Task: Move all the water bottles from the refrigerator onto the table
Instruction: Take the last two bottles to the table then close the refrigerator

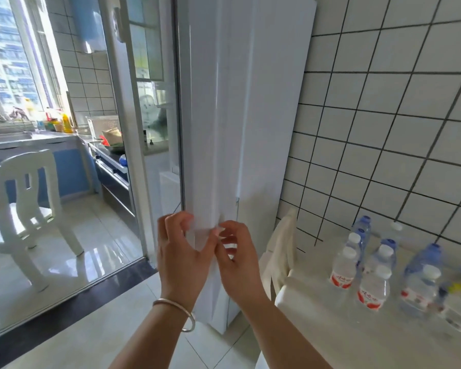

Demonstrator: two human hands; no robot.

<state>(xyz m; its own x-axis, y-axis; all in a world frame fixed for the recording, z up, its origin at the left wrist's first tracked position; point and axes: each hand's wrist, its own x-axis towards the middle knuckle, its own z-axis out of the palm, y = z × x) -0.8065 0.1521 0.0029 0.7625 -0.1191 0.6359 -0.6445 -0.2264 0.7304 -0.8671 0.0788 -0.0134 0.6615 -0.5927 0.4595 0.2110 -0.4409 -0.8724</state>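
I am looking down from a head camera at two bare hands raised in front of a tall white refrigerator (240, 129); its door appears closed, seen almost edge-on, so nothing inside is visible. My left hand (183, 251), with a thin metal bangle (177, 312) on the wrist, has its fingers curled and loosely spread at the door's front edge; my right hand (237, 259) is just beside it, fingers bent toward the same edge; neither hand is holding a bottle, and blur keeps me from telling whether the fingertips touch the door.

To the right, near the tiled wall (383, 115), a pale table (343, 342) already carries a cluster of water bottles (370, 278), standing upright close together, with white or blue caps and some with red labels; a white chair back (282, 251) sits between the refrigerator and the table.

I judge the step in hand to be working at the door, either opening it for another load or shutting it; next I would need a firm hold on the door edge, pull it clear, and check the shelves for remaining bottles.
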